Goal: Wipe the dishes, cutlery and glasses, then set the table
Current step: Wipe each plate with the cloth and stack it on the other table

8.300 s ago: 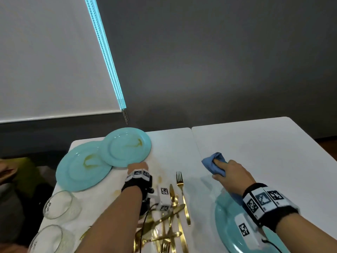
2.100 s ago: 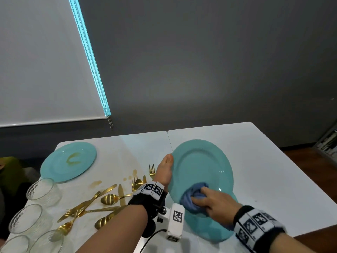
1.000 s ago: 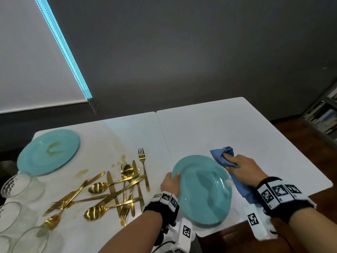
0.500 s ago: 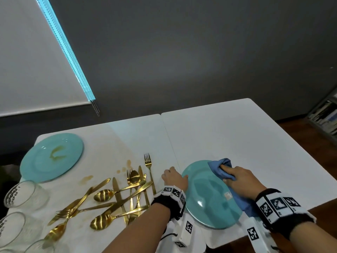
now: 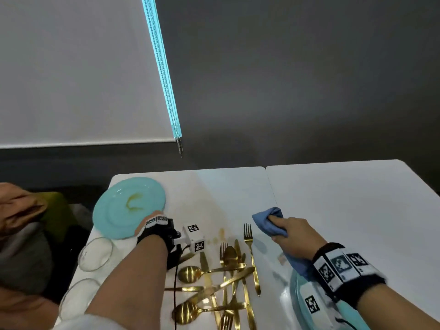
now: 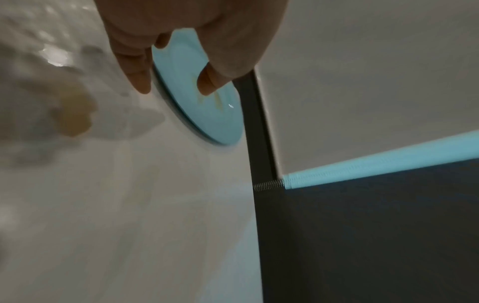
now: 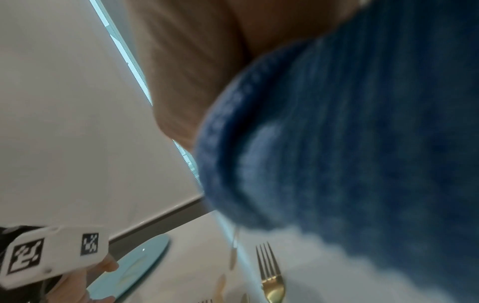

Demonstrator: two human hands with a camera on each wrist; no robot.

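A teal plate smeared with yellow-brown sauce (image 5: pixel 123 206) lies at the table's far left. My left hand (image 5: pixel 150 221) is at its near rim. In the left wrist view the thumb (image 6: pixel 207 86) lies over the dirty plate's (image 6: pixel 197 110) top face and a finger (image 6: pixel 140 82) is at its underside edge, so my left hand (image 6: pixel 173 86) pinches the rim. My right hand (image 5: pixel 283 225) grips a bunched blue cloth (image 5: pixel 264 217) just above the table; the cloth (image 7: pixel 337 143) fills the right wrist view. A clean teal plate (image 5: pixel 297 291) lies under my right wrist.
Several gold forks, spoons and knives (image 5: pixel 223 277) lie heaped between my arms, with one fork (image 5: pixel 250 248) beside the cloth. Two glasses (image 5: pixel 95 253) stand at the near left edge. Brown spots (image 5: pixel 221 232) mark the white table (image 5: pixel 345 198). A bundle of clothing sits off the left edge.
Both hands have left the clean plate, which now lies flat at the near right. My left hand swung left to the dirty plate's rim. My right hand carried the cloth forward off the plate.
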